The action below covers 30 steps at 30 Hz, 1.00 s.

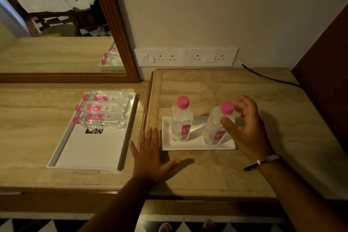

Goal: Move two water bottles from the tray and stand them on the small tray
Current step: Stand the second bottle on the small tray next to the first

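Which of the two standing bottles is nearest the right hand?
The right-side bottle on the small tray; the right hand curls around its cap, unlike the other bottle.

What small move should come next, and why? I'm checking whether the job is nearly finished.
Probably draw the right hand clear of the right bottle. Both it and the left bottle already stand upright on the small tray, and the fingers look spread around the pink cap rather than clamped. The left hand lies flat on the counter.
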Tool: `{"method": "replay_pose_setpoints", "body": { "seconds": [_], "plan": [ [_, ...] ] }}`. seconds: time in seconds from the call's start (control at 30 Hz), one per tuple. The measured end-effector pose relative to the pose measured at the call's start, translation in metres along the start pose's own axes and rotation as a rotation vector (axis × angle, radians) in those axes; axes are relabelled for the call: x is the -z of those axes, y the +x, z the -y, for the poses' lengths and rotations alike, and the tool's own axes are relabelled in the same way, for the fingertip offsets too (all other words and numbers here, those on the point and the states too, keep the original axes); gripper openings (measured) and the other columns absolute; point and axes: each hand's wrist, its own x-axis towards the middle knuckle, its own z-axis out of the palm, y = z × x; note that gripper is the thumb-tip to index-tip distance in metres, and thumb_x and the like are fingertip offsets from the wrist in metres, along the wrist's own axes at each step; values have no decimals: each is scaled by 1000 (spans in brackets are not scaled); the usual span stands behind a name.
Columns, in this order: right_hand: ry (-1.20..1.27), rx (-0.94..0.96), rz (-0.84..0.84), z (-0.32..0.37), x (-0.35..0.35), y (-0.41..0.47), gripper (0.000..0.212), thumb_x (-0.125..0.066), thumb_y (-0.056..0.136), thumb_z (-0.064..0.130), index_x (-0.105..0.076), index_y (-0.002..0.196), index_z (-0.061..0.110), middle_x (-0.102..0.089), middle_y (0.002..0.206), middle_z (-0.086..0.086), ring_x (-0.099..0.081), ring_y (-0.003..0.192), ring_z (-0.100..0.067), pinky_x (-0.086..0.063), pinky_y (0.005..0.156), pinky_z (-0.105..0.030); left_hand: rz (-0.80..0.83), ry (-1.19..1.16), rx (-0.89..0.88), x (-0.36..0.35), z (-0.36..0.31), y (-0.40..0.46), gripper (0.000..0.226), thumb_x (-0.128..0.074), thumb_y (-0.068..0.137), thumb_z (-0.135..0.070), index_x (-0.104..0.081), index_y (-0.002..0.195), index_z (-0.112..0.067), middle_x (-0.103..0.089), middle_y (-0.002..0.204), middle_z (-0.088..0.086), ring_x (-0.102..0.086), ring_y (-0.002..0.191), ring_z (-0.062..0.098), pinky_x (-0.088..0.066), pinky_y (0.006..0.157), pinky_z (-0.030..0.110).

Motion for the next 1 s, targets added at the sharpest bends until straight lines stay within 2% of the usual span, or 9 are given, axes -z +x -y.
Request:
{"method": "replay_pose_setpoints", "body": {
  "seconds": [0.07,0.1,0.17,0.27,0.4,0.47,0.63,0.83,1.0],
  "plan": [
    [36,-88,56,-20,0,-13,84,-68,70,62,-28,138,35,-51,134,7,-50,120,-7,-47,92,-32,-73,-62,-43,4,-10,11,117,-31,75,-96,-14,157,-13,-18,164,12,-7,150,33,11,114,65],
    [48,-129,117,-29,-3,-18,88,-72,68,58,-27,140,33,-49,133,13,-49,120,-4,-46,93,-32,-96,-92,-67,5,-17,20,113,-37,76,-93,-18,155,-15,-25,162,12,-13,149,32,9,114,64],
    [-8,-158,241,-44,-11,-23,91,-79,63,50,-29,137,35,-47,127,21,-48,118,-3,-42,91,-26,-100,-152,-94,6,-31,37,103,-48,75,-87,-28,149,-19,-41,152,10,-28,144,32,10,114,64],
    [-134,-152,294,-61,-26,-20,87,-84,62,38,-35,132,29,-53,121,10,-51,110,-10,-38,83,-19,-69,-158,-76,0,-39,53,97,-49,73,-87,-35,143,-22,-52,139,12,-41,134,34,13,109,61],
    [-216,-144,318,-75,-32,-6,85,-86,62,30,-43,132,10,-63,117,-5,-59,106,-21,-42,82,-23,-63,-98,-61,-7,-32,57,94,-48,72,-89,-37,138,-23,-56,135,11,-44,129,34,4,110,70],
    [-192,-151,298,-77,-32,-3,84,-86,62,27,-44,131,10,-63,118,-6,-59,107,-21,-44,85,-27,-102,-125,-68,-8,-29,56,89,-48,72,-89,-38,133,-24,-59,127,10,-48,122,33,-3,110,72],
    [-121,-192,269,-76,-35,-3,78,-86,63,19,-45,129,10,-62,118,-9,-58,108,-22,-43,88,-29,-142,-187,-86,-9,-26,53,93,-40,70,-96,-40,130,-24,-59,123,7,-47,118,27,-5,112,65],
    [-104,-197,260,-75,-36,-3,76,-87,61,15,-46,125,8,-63,111,-6,-57,101,-18,-43,83,-27,-66,-116,-110,-4,-23,55,104,-40,70,-95,-41,139,-18,-56,133,13,-44,126,33,-2,114,67],
    [-89,-193,299,-76,-30,-3,82,-86,63,19,-41,130,16,-55,111,7,-52,103,-10,-39,79,-13,-61,-124,-131,-2,-22,59,102,-35,69,-99,-37,137,-23,-55,131,11,-42,122,29,3,110,64]
  ]
}}
